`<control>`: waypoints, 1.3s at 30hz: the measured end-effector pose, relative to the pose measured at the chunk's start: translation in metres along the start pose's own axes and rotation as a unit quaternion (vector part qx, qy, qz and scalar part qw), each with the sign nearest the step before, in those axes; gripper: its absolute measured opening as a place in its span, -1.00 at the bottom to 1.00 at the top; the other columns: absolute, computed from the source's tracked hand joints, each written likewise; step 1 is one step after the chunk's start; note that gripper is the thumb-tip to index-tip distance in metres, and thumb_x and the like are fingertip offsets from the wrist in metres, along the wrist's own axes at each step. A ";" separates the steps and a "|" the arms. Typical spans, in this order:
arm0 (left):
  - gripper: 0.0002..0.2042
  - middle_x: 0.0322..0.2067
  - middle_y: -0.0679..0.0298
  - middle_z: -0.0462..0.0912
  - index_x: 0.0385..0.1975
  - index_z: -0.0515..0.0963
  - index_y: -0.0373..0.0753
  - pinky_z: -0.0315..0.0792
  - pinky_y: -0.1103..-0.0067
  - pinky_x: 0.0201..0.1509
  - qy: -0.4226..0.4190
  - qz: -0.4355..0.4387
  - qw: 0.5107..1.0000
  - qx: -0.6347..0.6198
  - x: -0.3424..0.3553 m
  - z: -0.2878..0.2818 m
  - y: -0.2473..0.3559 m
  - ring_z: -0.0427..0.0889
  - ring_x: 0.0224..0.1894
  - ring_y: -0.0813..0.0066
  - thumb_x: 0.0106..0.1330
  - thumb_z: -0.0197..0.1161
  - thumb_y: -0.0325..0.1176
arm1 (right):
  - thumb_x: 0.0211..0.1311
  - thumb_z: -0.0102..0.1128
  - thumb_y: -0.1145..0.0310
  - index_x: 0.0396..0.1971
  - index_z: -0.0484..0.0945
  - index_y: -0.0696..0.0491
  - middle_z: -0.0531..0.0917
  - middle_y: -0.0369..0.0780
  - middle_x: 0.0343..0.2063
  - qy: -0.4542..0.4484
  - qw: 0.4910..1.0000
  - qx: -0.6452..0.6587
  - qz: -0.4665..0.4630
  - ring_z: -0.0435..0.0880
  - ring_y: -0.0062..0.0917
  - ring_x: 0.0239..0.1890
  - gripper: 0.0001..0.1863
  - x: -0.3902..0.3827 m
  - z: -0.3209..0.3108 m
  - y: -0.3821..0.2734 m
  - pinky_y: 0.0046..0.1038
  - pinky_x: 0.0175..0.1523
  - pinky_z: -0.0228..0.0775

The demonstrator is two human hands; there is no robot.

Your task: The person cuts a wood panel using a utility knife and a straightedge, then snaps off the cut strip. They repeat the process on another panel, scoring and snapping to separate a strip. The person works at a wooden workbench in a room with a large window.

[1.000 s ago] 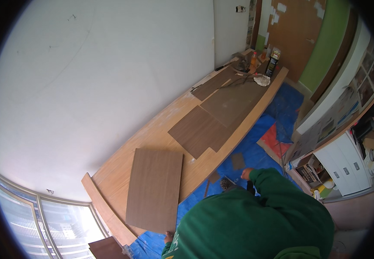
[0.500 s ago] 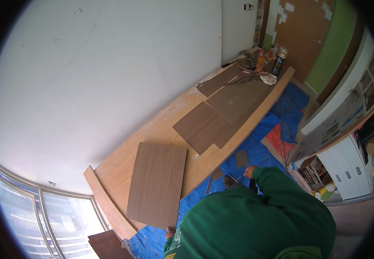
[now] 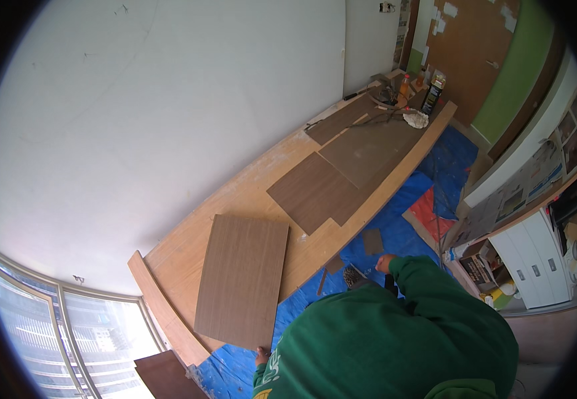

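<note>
Off the long tan wood desk, the flat brown wood board could drop if the left hand gripping it slips; right hand unclear.

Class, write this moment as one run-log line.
left hand: touching brown panel, near edge | right hand: over blue sheet, grip unclear | panel: over light wooden board

Panel on worktop beside wall
</note>
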State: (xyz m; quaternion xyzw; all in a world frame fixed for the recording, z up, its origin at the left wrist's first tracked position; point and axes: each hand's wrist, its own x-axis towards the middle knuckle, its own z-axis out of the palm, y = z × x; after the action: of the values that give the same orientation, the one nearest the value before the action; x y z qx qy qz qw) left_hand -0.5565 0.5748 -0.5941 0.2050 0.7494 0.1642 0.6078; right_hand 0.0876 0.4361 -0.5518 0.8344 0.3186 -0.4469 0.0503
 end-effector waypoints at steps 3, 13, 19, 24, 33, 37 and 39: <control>-0.08 -0.03 -0.18 0.68 0.31 0.28 -0.44 0.61 0.12 -0.02 -0.002 -0.005 1.000 -0.002 -0.001 -0.001 0.001 0.74 -0.09 -0.09 0.34 0.09 0.40 | 0.24 0.32 -0.07 -0.30 0.70 0.06 0.74 -0.05 -0.20 0.007 1.000 0.022 -0.002 0.68 -0.10 -0.07 -0.57 0.003 0.004 0.002 -0.11 0.08 0.49; -0.07 -0.05 -0.20 0.68 0.33 0.24 -0.43 0.62 0.10 -0.05 -0.021 -0.033 0.997 -0.059 -0.017 0.003 -0.003 0.74 -0.13 -0.11 0.32 0.19 0.38 | 0.25 0.37 0.05 -0.19 0.75 0.00 0.76 -0.17 -0.37 0.034 0.997 0.058 -0.033 0.74 -0.36 -0.36 -0.66 -0.001 0.007 0.012 -0.24 -0.14 0.58; -0.14 -0.11 -0.25 0.68 0.22 0.27 -0.47 0.60 0.09 -0.14 0.023 -0.024 0.975 -0.218 -0.004 0.023 -0.029 0.73 -0.16 -0.18 0.33 0.30 0.29 | 0.26 0.37 0.13 -0.21 0.74 0.07 0.75 -0.19 -0.41 0.017 0.993 0.098 -0.069 0.73 -0.42 -0.39 -0.69 0.000 0.000 0.028 -0.30 -0.23 0.59; -0.17 -0.28 -0.26 0.67 0.10 0.36 -0.47 0.62 0.10 -0.34 0.040 0.012 0.966 -0.257 0.013 0.032 -0.047 0.73 -0.35 -0.13 0.30 0.29 0.33 | 0.27 0.35 0.21 -0.21 0.74 0.08 0.73 -0.22 -0.44 0.059 0.994 0.018 -0.094 0.73 -0.50 -0.38 -0.74 0.008 -0.007 0.031 -0.38 -0.28 0.59; -0.20 -0.24 -0.24 0.60 0.17 0.26 -0.41 0.57 0.08 -0.27 -0.031 -0.005 0.961 -0.274 -0.016 0.044 -0.063 0.68 -0.32 -0.12 0.31 0.35 0.24 | 0.22 0.42 0.11 -0.27 0.74 0.05 0.78 -0.17 -0.37 0.029 0.988 0.150 -0.029 0.75 -0.36 -0.32 -0.70 0.000 -0.027 0.011 -0.26 -0.14 0.59; -0.15 0.11 -0.21 0.53 0.35 0.24 -0.29 0.45 -0.10 0.15 -0.115 -0.048 0.958 -0.259 -0.010 0.030 -0.062 0.62 0.05 -0.20 0.29 0.36 0.24 | 0.24 0.38 0.21 -0.27 0.72 0.06 0.73 -0.22 -0.43 0.030 0.987 0.142 -0.061 0.69 -0.46 -0.42 -0.77 -0.004 -0.022 0.019 -0.34 -0.24 0.58; -0.11 0.28 -0.12 0.43 0.43 0.20 -0.21 0.33 -0.14 0.31 -0.145 -0.063 0.934 -0.319 -0.001 0.027 -0.058 0.52 0.23 -0.17 0.27 0.38 0.23 | 0.21 0.42 0.10 -0.28 0.74 0.04 0.78 -0.15 -0.36 0.016 0.990 0.138 -0.030 0.75 -0.32 -0.30 -0.70 -0.002 -0.020 0.025 -0.22 -0.11 0.58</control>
State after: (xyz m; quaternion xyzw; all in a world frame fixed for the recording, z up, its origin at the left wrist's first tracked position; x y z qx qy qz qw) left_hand -0.5366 0.5240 -0.6278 -0.0254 0.5727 0.3248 0.7523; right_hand 0.1152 0.4230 -0.5431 0.8307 0.2794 -0.4743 -0.0832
